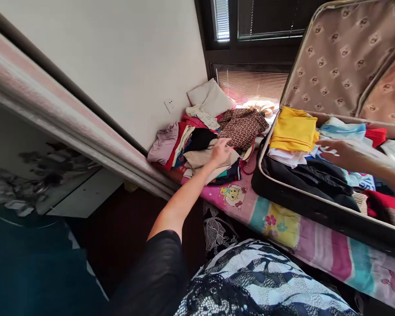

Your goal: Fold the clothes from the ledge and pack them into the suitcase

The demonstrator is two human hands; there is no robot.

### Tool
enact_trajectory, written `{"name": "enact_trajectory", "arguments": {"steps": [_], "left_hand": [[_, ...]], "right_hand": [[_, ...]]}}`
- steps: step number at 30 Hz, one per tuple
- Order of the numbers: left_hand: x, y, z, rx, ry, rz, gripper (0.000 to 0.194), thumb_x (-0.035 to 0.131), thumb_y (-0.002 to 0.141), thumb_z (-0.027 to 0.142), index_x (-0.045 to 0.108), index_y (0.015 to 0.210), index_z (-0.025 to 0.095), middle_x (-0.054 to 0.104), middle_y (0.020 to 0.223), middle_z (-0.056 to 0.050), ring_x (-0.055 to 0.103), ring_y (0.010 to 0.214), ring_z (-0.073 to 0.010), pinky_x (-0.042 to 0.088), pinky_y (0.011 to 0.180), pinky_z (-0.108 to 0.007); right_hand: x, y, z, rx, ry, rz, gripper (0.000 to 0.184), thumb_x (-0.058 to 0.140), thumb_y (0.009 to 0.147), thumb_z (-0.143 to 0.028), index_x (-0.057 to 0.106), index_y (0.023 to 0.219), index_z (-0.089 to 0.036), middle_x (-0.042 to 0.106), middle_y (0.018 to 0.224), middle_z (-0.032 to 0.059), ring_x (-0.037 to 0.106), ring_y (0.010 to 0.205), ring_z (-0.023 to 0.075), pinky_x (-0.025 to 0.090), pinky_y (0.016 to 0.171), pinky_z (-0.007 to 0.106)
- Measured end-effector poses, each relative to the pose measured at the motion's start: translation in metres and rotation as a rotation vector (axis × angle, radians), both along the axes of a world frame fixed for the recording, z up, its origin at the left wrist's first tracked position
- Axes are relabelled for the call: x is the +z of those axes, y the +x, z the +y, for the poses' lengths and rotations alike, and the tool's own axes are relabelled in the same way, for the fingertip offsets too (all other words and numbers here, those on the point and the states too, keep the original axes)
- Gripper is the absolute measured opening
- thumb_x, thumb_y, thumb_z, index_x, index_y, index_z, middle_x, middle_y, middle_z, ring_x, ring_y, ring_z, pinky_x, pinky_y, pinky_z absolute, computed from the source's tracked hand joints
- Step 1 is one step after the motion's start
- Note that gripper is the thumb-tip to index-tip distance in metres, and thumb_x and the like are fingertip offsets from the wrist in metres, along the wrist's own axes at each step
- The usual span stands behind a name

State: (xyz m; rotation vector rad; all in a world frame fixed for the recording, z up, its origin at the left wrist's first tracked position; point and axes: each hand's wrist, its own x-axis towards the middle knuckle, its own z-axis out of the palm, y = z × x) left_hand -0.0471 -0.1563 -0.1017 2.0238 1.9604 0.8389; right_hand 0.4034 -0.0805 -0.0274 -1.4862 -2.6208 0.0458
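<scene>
My left hand reaches out to a pile of folded clothes on the bed and rests on a beige garment on top, fingers curled down onto it. My right hand hovers inside the open black suitcase, fingers spread over a light blue and white garment, beside a folded yellow garment. Dark clothes lie at the suitcase's front.
The suitcase lid with patterned lining stands upright at the right. A brown patterned cloth and a white pillow lie near the window. The bed has a colourful cartoon sheet. A white wall runs at left.
</scene>
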Motion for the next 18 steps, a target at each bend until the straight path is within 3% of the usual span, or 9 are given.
{"name": "enact_trajectory", "arguments": {"steps": [3,5,7,10,13,15,18], "left_hand": [[-0.031,-0.094,-0.004,0.3,-0.143,0.104,0.078,0.069,0.094,0.022,0.041,0.165,0.008,0.038,0.171,-0.023,0.035,0.16,-0.0341,0.034,0.13,-0.047],[-0.046,-0.133,-0.001,0.351,-0.246,0.171,0.089,0.07,0.09,0.016,0.031,0.17,0.011,0.027,0.178,-0.02,0.026,0.165,-0.0355,0.03,0.132,-0.05],[-0.056,-0.155,0.007,0.33,-0.314,0.211,0.091,0.069,0.09,0.013,0.029,0.172,0.014,0.022,0.181,-0.017,0.021,0.167,-0.0358,0.027,0.133,-0.053],[-0.067,-0.173,0.024,0.288,-0.344,0.206,0.085,0.067,0.093,0.016,0.033,0.171,0.018,0.026,0.18,-0.015,0.024,0.166,-0.0337,0.03,0.132,-0.054],[-0.073,-0.188,0.043,0.23,-0.281,0.125,0.076,0.062,0.092,0.008,0.047,0.165,0.02,0.041,0.173,-0.013,0.042,0.159,-0.0272,0.037,0.129,-0.043],[-0.069,-0.202,0.056,0.243,-0.23,0.023,0.069,0.063,0.09,0.005,0.058,0.157,0.018,0.056,0.163,-0.014,0.054,0.149,-0.0271,0.041,0.126,-0.04],[-0.052,-0.228,0.072,0.343,-0.201,-0.098,0.056,0.063,0.095,0.01,0.064,0.151,0.012,0.069,0.146,-0.019,0.063,0.14,-0.0316,0.046,0.121,-0.043]], "right_hand": [[0.018,-0.133,-0.018,0.121,-0.117,-0.003,0.047,0.063,0.098,-0.025,0.075,0.142,-0.02,0.08,0.112,0.0198,0.077,0.099,0.0294,0.057,0.094,0.041],[0.015,-0.2,-0.026,0.208,-0.135,0.026,0.048,0.058,0.098,-0.021,0.074,0.144,-0.016,0.08,0.118,0.016,0.077,0.106,0.0287,0.057,0.098,0.037],[0.004,-0.248,-0.027,0.249,-0.168,0.031,0.048,0.057,0.096,-0.019,0.075,0.14,-0.015,0.08,0.119,0.0131,0.077,0.108,0.0277,0.057,0.098,0.034],[-0.018,-0.291,-0.024,0.27,-0.22,0.022,0.045,0.057,0.095,-0.018,0.079,0.134,-0.015,0.08,0.118,0.011,0.077,0.11,0.0267,0.057,0.097,0.031],[-0.037,-0.312,-0.019,0.278,-0.262,0.039,0.045,0.057,0.094,-0.017,0.078,0.134,-0.014,0.08,0.121,0.0107,0.076,0.112,0.0245,0.056,0.099,0.029],[-0.043,-0.319,-0.015,0.267,-0.286,0.042,0.045,0.058,0.093,-0.016,0.079,0.133,-0.016,0.081,0.12,0.0097,0.077,0.112,0.0234,0.056,0.101,0.028],[-0.044,-0.33,-0.005,0.251,-0.319,0.05,0.041,0.061,0.092,-0.016,0.081,0.128,-0.019,0.082,0.114,0.0076,0.077,0.11,0.0232,0.057,0.101,0.029]]}}
